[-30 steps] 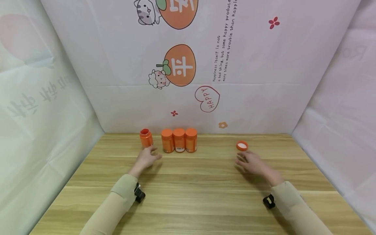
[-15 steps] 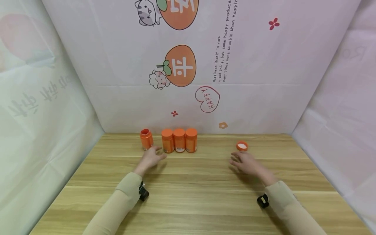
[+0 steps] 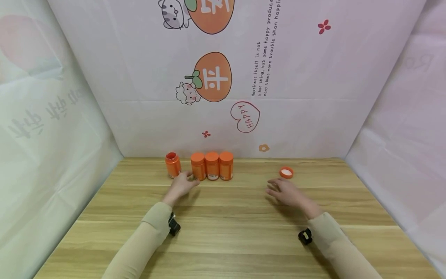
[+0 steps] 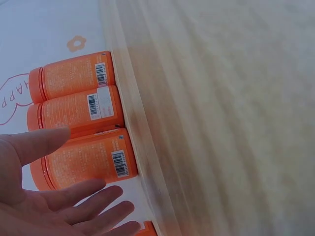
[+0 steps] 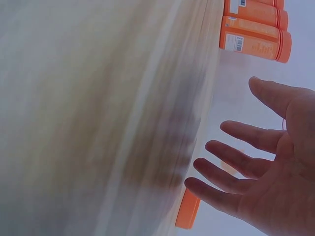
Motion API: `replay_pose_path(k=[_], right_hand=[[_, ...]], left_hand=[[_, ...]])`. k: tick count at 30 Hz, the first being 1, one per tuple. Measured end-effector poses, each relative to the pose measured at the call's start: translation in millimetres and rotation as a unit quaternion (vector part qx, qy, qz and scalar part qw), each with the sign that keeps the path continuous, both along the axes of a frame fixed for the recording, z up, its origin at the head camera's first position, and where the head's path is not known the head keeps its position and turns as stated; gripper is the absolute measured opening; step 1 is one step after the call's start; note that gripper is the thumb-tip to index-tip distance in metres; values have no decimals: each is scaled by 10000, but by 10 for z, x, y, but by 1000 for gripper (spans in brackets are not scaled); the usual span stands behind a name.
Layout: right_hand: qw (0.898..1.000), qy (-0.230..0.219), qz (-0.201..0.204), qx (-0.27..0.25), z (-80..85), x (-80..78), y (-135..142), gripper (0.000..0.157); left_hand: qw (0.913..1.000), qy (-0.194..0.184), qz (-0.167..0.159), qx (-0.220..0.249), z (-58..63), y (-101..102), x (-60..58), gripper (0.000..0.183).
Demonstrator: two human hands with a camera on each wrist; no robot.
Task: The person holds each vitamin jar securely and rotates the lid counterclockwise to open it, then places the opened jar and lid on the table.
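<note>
Three capped orange jars stand side by side at the back: a left jar [image 3: 198,166], a middle jar [image 3: 212,166] and a right jar [image 3: 226,166]. To their left is an uncapped orange jar [image 3: 173,166], its red mouth showing. My left hand [image 3: 181,185] hovers just in front of the leftmost capped jar, thumb and fingers spread, holding nothing. In the left wrist view its fingers overlap that jar's side. Off to the right, an orange lid [image 3: 286,173] lies with its white inside up. My right hand [image 3: 285,192], fingers spread and holding nothing, is just in front and left of it.
The wooden table [image 3: 230,232] meets a printed white back wall [image 3: 296,116] right behind the jars. White cloth walls enclose the left and right sides. A small black device [image 3: 305,236] sits at the right wrist, another black device [image 3: 174,226] at the left.
My left hand has moved right, from the uncapped jar toward the leftmost capped jar. My right hand has moved left, away from the lid. Jars and lid stay in place.
</note>
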State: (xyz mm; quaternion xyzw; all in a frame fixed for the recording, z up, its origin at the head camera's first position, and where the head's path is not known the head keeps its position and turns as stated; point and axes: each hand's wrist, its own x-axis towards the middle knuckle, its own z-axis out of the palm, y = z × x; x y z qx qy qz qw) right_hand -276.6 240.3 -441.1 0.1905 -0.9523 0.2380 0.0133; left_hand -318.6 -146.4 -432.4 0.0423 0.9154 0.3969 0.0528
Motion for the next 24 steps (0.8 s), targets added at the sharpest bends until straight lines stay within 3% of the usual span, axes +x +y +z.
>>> replay_pose_path(k=[14, 24], right_hand=[[10000, 2, 17, -22, -10, -24, -144, 47], [9999, -79, 4, -81, 7, -20, -186, 47]], left_hand=[[9993, 124, 344, 71, -15, 45, -153, 59], [9974, -65, 589, 398, -32, 99, -274, 57]])
